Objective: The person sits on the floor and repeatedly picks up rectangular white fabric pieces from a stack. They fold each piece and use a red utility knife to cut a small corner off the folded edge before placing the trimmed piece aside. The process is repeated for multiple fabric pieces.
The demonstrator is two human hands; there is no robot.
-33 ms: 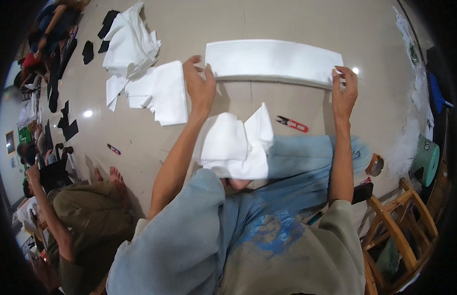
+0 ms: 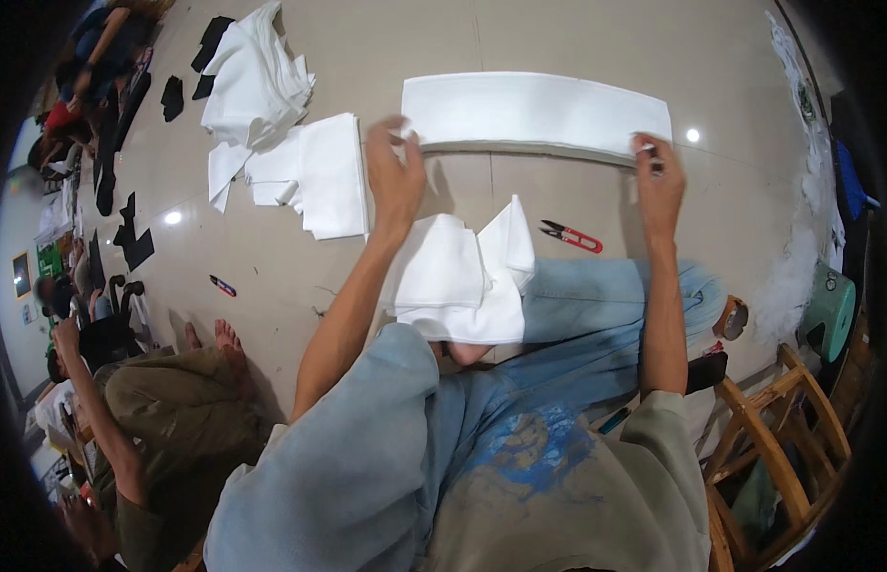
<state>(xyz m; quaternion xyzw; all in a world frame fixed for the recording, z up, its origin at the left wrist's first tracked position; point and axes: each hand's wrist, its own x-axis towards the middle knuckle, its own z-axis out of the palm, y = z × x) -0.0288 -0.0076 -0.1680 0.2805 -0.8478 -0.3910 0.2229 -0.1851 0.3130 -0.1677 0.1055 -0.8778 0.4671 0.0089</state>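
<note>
A folded white cloth strip (image 2: 534, 110) lies lengthwise on the tiled floor in front of me, slightly bowed, with several layers showing along its near edge. My left hand (image 2: 396, 181) is at its left end, thumb and fingers curved and apart beside the corner; the fingertips are blurred. At the near right corner, my right hand (image 2: 661, 186) has its thumb and fingertips closed on the cloth's edge. Another folded white cloth (image 2: 438, 272) rests across my leg. Thread snips (image 2: 572, 235) with red handles lie between the strip and my knee.
Left of the strip are a folded white cloth stack (image 2: 332, 176) and a crumpled white cloth pile (image 2: 253, 86). Dark cloth pieces (image 2: 131, 238) and blue-handled snips (image 2: 222, 286) lie farther left. A co-worker's foot (image 2: 231, 348) is nearby. A wooden frame (image 2: 763, 439) stands at my right.
My right hand has shifted slightly left along the strip's near edge, its fingers curling more. My left hand has moved a little right, closer against the left corner.
</note>
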